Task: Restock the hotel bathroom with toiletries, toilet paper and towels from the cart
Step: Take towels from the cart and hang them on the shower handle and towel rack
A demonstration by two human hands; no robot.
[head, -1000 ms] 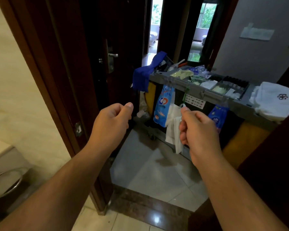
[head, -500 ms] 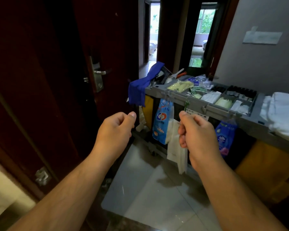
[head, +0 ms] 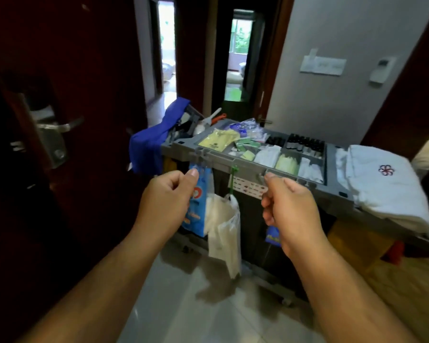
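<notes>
A grey housekeeping cart point(head: 233, 162) stands just ahead in the corridor. Its top tray holds sachets, yellow packets point(head: 218, 141), white packets point(head: 268, 155) and small dark bottles point(head: 305, 142). Folded white towels point(head: 382, 189) with a flower emblem lie on its right end. My left hand point(head: 166, 201) and my right hand point(head: 290, 209) are raised in front of the cart's near edge, fingers curled with thumbs on top, and neither holds anything. They are short of the tray and touch nothing.
A blue cloth point(head: 146, 147) drapes over the cart's left end. A blue packet point(head: 198, 209) and a white plastic bag point(head: 223, 231) hang from its front. A dark wooden door with a metal handle point(head: 57, 125) is on my left. Glossy floor tiles point(head: 183, 305) lie below.
The view has moved out through the doorway and closer to the cart, which now looms larger. Both hands stay raised and curled, slightly wider apart.
</notes>
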